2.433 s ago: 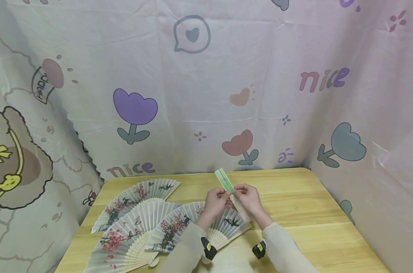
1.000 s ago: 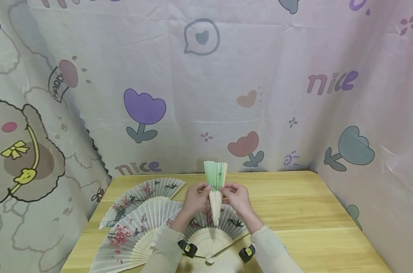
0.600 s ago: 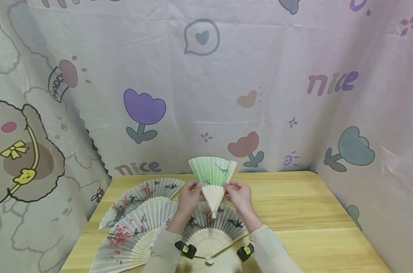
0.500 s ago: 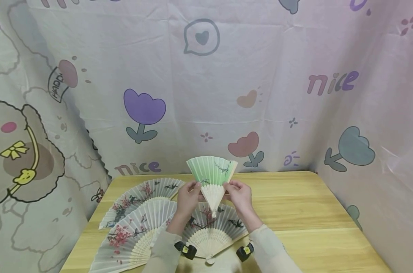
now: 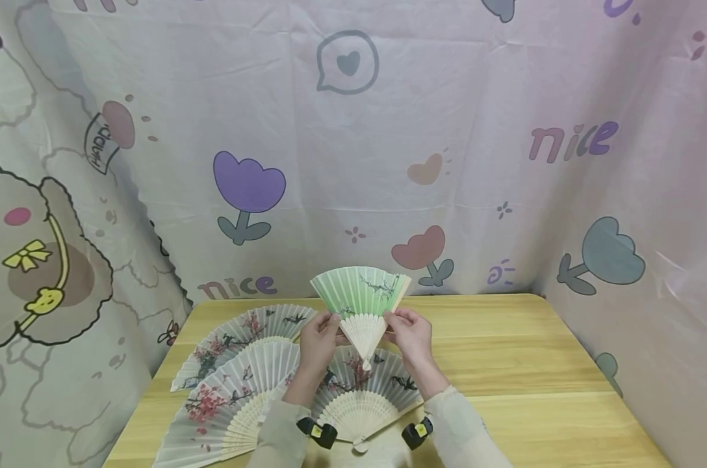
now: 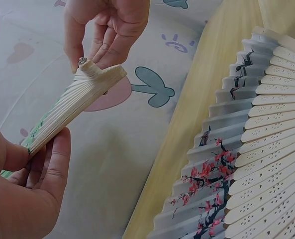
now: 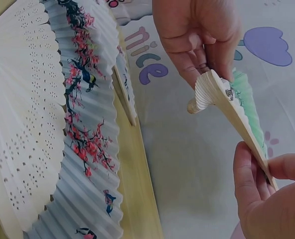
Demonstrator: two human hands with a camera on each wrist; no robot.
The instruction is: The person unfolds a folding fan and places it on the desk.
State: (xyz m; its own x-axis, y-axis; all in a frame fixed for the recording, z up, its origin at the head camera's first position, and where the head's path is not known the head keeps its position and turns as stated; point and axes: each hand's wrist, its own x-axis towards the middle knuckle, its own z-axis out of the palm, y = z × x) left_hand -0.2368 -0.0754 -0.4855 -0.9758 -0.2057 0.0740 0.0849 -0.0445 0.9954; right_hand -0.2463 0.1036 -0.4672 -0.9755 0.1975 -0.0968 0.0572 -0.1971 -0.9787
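Observation:
A green folding fan (image 5: 362,292) with a dark branch print and pale ribs is held partly spread above the table, pivot end down. My left hand (image 5: 320,341) pinches its left outer edge between thumb and fingers. On the opposite edge, my right hand (image 5: 411,335) pinches the outer rib the same way. The left wrist view shows the fan's ribs (image 6: 72,102) edge-on between both hands. Below the hands, a grey folding fan (image 5: 359,406) with pink blossoms and birds lies spread on the table, partly covered by the left forearm.
Two more spread grey fans lie to the left, one nearer (image 5: 213,409) and one farther back (image 5: 242,335), overlapping. The wooden table (image 5: 523,364) meets a printed curtain (image 5: 353,162) at its back and sides.
The green fan has gone from folded and slanted to upright and fanned out. My left hand has moved left, away from my right hand, and both still hold the edges.

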